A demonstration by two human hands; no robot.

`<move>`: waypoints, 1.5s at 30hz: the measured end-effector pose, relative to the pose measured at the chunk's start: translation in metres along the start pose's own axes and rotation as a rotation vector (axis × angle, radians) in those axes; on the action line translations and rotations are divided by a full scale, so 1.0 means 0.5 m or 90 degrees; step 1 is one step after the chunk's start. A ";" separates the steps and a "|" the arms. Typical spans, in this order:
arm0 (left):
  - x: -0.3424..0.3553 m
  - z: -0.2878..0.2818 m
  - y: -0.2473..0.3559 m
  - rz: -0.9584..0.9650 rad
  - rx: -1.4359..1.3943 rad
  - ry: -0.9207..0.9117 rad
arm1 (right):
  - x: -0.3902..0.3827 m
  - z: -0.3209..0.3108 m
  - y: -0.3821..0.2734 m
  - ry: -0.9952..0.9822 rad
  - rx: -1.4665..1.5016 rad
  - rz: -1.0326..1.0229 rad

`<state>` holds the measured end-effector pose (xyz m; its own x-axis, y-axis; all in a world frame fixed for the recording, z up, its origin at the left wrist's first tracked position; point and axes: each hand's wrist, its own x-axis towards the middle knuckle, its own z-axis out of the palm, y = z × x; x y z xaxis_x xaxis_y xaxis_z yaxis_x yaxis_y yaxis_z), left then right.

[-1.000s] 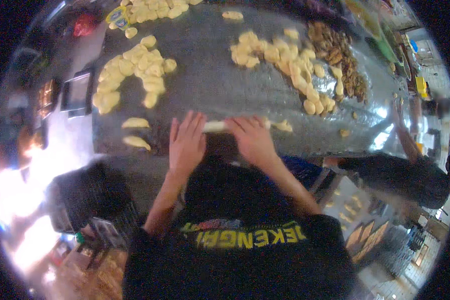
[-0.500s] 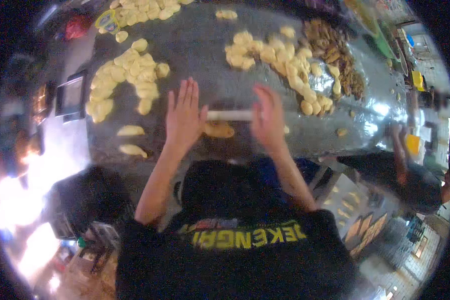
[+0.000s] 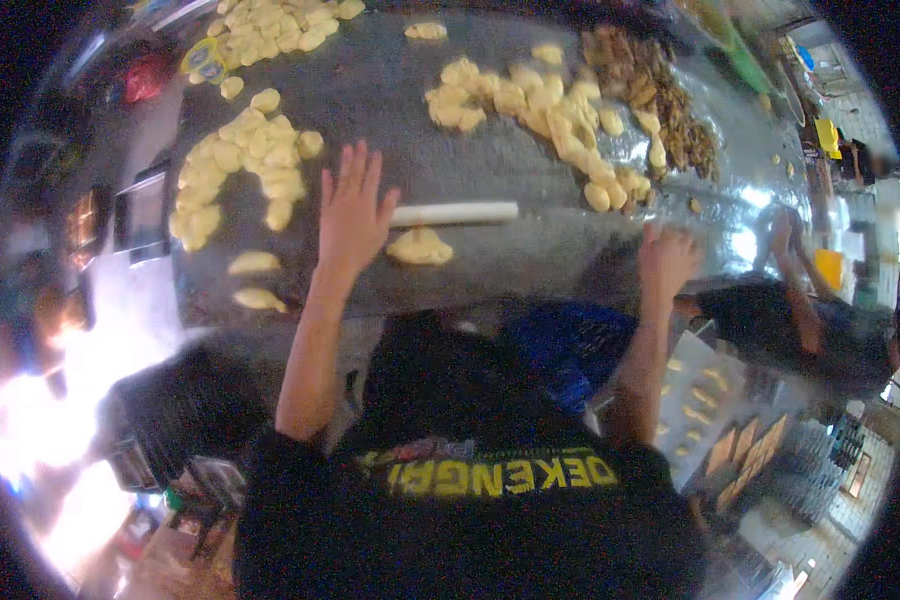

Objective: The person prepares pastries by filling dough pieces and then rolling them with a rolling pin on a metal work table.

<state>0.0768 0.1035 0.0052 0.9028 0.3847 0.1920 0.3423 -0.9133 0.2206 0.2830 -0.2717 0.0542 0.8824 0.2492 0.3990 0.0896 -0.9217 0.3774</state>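
My left hand [image 3: 353,215] is open, fingers stretched, at the left end of a white rolling pin [image 3: 455,212] lying on the metal table [image 3: 375,70]. Just below the pin is a flattened piece of pale dough [image 3: 420,250]. My right hand [image 3: 670,255] is over the table to the right, away from the pin; its bent fingers are blurred, and whether they grip anything is unclear. Two oblong dough pieces [image 3: 255,262] lie left of my left hand. Heaps of dough pieces [image 3: 240,150] sit farther left and right.
A brown crumbly heap [image 3: 685,140] is at the back right. A yellow-rimmed container [image 3: 203,58] sits at the back left. A co-worker's arms [image 3: 805,290] reach in from the right. A tray of shaped dough [image 3: 690,400] is at lower right, dark trays [image 3: 142,210] at left.
Both hands were on the pin a second ago. My right hand has since left it and moved right; my left hand has moved forward. The flattened dough below the pin is now uncovered.
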 end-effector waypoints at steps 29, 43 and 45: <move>-0.024 -0.046 0.022 0.000 0.057 -0.079 | -0.106 -0.162 -0.406 -0.163 0.453 -0.404; 0.111 0.001 -0.027 -0.030 0.096 0.069 | -0.021 -0.168 -0.367 -0.255 0.360 -0.622; 0.075 -0.009 -0.018 -0.061 0.055 0.047 | -0.035 -0.190 -0.346 -0.283 0.404 -0.600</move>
<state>0.1063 0.1270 0.0148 0.8443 0.4769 0.2443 0.4502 -0.8786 0.1595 0.2084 -0.0883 0.0615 0.4203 0.8896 -0.1788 0.8797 -0.4478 -0.1601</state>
